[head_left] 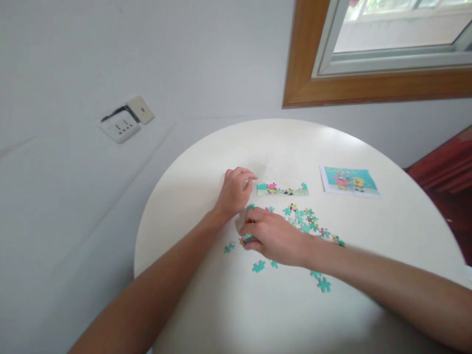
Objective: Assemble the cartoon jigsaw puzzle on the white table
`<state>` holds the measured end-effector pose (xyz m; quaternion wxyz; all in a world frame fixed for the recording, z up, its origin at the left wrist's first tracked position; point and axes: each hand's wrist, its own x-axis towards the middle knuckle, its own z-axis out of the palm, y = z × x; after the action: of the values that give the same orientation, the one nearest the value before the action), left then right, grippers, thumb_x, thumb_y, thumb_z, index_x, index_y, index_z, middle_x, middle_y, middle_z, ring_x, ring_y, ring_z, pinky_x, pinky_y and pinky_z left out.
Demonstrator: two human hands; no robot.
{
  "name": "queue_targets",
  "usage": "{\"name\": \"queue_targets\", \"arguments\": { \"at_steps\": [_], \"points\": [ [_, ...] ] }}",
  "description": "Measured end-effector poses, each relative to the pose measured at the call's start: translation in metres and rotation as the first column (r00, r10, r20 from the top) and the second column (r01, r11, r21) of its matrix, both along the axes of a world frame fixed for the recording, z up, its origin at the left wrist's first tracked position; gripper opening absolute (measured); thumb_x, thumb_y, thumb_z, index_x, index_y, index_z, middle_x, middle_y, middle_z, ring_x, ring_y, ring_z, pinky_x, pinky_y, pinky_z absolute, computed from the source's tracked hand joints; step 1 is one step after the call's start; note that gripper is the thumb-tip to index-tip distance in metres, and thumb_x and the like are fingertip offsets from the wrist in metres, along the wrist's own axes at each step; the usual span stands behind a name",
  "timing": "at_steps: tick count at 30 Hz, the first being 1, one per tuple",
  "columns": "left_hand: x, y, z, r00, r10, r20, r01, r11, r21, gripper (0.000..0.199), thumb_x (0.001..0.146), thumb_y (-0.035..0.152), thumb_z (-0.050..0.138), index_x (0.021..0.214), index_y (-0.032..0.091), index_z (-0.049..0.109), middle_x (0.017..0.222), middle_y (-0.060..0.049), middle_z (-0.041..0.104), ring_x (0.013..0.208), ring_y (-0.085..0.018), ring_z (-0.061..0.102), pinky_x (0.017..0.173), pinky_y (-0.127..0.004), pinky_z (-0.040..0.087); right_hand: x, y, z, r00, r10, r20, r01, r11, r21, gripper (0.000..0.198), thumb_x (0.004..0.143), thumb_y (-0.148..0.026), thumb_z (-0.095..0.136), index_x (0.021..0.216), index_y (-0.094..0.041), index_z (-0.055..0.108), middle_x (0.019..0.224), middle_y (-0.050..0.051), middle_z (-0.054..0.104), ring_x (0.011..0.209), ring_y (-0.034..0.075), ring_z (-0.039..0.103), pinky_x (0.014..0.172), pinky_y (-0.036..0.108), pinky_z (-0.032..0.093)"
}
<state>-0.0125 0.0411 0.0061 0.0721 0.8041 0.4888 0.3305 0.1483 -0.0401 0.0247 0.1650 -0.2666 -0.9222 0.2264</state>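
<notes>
A puzzle strip [282,192] is joined, many loose pieces [305,228] unplaced; the left hand [236,191] has fingers apart, the right hand's [275,233] grip cannot be told.

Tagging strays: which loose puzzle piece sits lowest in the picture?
The lower-right teal piece; every other visible piece sits higher, even its close upper-left neighbour.

Soft daylight, faint glare on tabletop [343,141]

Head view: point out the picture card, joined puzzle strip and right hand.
Picture card [350,181]: head view, middle of its printed face.
Joined puzzle strip [282,192]: head view, near its middle.
Right hand [273,235]: head view, back of the hand.
</notes>
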Motion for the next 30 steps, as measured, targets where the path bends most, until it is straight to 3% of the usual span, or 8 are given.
{"name": "queue_targets", "arguments": {
  "at_steps": [4,8,12,16,18,21,26,30],
  "points": [
    [0.001,-0.001,0.001,1.000,0.004,0.001,-0.004,1.000,0.006,0.025,0.086,0.009,0.051,0.097,0.020,0.071,0.107,-0.005,0.068,0.107,-0.021,0.060,0.102,-0.040,0.040,-0.003,0.000,-0.001,0.998,0.029,0.050,-0.030,0.999,0.012,0.001,0.088,-0.018,0.066,0.089,-0.017,0.067,0.103,0.010,0.064,0.103,0.024,0.056,0.091,0.036,0.044],
    [0.001,-0.001,0.000,1.000,0.007,-0.004,-0.007,1.000,0.002,0.025,0.087,0.009,0.051,0.096,0.020,0.071,0.107,-0.005,0.069,0.107,-0.021,0.060,0.102,-0.040,0.039,-0.004,0.000,0.000,0.997,0.066,0.026,-0.066,0.998,-0.004,0.010,0.083,-0.008,0.065,0.088,-0.016,0.063,0.102,0.011,0.064,0.099,0.022,0.056,0.089,0.034,0.044],
    [-0.001,0.002,-0.001,1.000,-0.004,-0.007,0.004,1.000,-0.003,0.026,0.087,0.009,0.050,0.097,0.020,0.072,0.107,-0.005,0.069,0.106,-0.021,0.060,0.101,-0.041,0.039,0.000,0.007,0.008,0.987,0.121,-0.103,-0.137,0.976,-0.169,0.016,0.083,-0.004,0.055,0.078,-0.018,0.059,0.083,0.002,0.064,0.082,0.015,0.057,0.078,0.027,0.044],
    [-0.002,0.003,-0.002,0.996,-0.086,-0.032,0.085,0.996,-0.029,0.025,0.088,0.010,0.051,0.097,0.020,0.072,0.107,-0.005,0.071,0.104,-0.020,0.061,0.099,-0.040,0.040,0.023,0.045,0.026,0.971,-0.108,-0.212,0.034,0.945,-0.325,0.007,0.085,-0.017,0.059,0.079,-0.017,0.062,0.075,0.000,0.063,0.068,0.012,0.054,0.065,0.026,0.042],
    [0.000,0.002,-0.002,0.988,-0.142,-0.057,0.139,0.989,-0.046,0.026,0.090,0.010,0.051,0.099,0.020,0.073,0.110,-0.004,0.071,0.103,-0.020,0.060,0.099,-0.040,0.040,0.042,0.073,0.029,0.933,-0.265,-0.242,0.183,0.931,-0.317,0.007,0.084,-0.019,0.060,0.080,-0.016,0.065,0.074,0.002,0.063,0.069,0.012,0.054,0.066,0.027,0.042],
    [0.005,-0.003,-0.004,0.968,-0.233,-0.091,0.226,0.971,-0.080,0.031,0.093,0.011,0.051,0.112,0.024,0.072,0.123,-0.001,0.069,0.105,-0.020,0.057,0.099,-0.040,0.039,0.067,0.109,0.019,0.895,-0.390,-0.216,0.321,0.900,-0.294,0.010,0.079,-0.019,0.059,0.074,-0.014,0.066,0.068,0.003,0.063,0.064,0.012,0.052,0.063,0.028,0.043],
    [0.011,-0.010,-0.005,0.932,-0.330,-0.151,0.311,0.940,-0.141,0.034,0.097,0.017,0.050,0.123,0.027,0.069,0.136,0.002,0.063,0.110,-0.022,0.050,0.100,-0.041,0.039,0.078,0.126,-0.007,0.902,-0.413,-0.129,0.351,0.873,-0.338,0.012,0.074,-0.018,0.058,0.072,-0.013,0.068,0.063,0.002,0.063,0.059,0.012,0.052,0.058,0.026,0.042],
    [0.011,-0.011,-0.006,0.926,-0.336,-0.175,0.309,0.937,-0.165,0.034,0.097,0.020,0.049,0.124,0.028,0.069,0.139,0.003,0.060,0.109,-0.023,0.047,0.101,-0.041,0.038,0.075,0.123,-0.011,0.910,-0.404,-0.090,0.352,0.870,-0.345,0.012,0.073,-0.017,0.058,0.071,-0.013,0.069,0.064,0.003,0.065,0.060,0.012,0.054,0.059,0.025,0.043]
  ]
}}
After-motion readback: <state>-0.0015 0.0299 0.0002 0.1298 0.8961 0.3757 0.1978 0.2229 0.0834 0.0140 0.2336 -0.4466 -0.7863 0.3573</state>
